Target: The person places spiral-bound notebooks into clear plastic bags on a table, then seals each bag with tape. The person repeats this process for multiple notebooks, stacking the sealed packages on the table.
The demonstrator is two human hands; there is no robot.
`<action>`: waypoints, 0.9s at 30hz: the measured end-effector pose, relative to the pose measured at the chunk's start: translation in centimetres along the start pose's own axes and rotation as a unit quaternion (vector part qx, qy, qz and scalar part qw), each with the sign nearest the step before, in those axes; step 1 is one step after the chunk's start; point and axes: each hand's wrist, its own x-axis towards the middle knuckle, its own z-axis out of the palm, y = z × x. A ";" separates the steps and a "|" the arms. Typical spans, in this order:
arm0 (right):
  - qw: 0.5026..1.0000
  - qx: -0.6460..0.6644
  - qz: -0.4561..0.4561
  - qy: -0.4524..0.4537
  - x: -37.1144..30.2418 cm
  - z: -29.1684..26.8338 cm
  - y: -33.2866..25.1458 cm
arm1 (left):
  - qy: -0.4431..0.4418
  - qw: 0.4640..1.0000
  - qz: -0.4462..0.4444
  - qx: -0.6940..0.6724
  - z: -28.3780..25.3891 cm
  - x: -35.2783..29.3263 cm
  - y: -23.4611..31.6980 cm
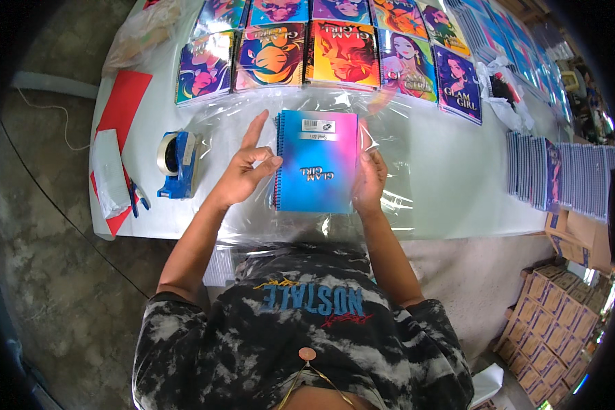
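A spiral notebook [316, 160] with a blue and pink cover lies flat on clear plastic film [253, 225], its wire binding on the left. Beside the binding, my left hand [244, 171] is open, index finger stretched away and thumb close to the wire. My right hand [370, 179] rests along the pink edge, fingers extended upward and partly seen through shiny film. Whether either hand grips the film is hard to make out. Left of my left hand stands a blue tape dispenser [184, 171] with a roll of clear tape.
Rows of colourful spiral notebooks [270, 58] line the table's far side. Stacked notebooks [560, 174] stand at the right, above cardboard boxes [553, 314]. On the left lie red sheets [126, 96], a white wrapped packet [109, 174] and blue-handled scissors [138, 197]. Crumpled plastic [506, 96] sits farther right.
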 end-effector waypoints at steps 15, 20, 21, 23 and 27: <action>0.834 -0.528 -0.068 -0.143 0.1 3.5 3.9 | -0.088 0.992 -0.068 -0.053 5.4 1.6 -1.8; 0.675 -0.711 -0.127 -0.153 -0.2 4.4 4.4 | 0.179 0.945 -0.023 0.274 -2.0 8.4 -2.3; 0.673 -0.713 -0.128 -0.148 -0.2 4.5 4.3 | 0.048 0.936 -0.092 0.337 -2.7 10.8 -1.3; 0.670 -0.714 -0.130 -0.155 -0.4 4.8 4.3 | -0.136 0.911 -0.074 0.383 -4.3 15.1 -3.4; 0.664 -0.721 -0.130 -0.149 -0.4 4.2 4.3 | 0.189 0.929 -0.026 0.317 -3.3 22.0 -2.7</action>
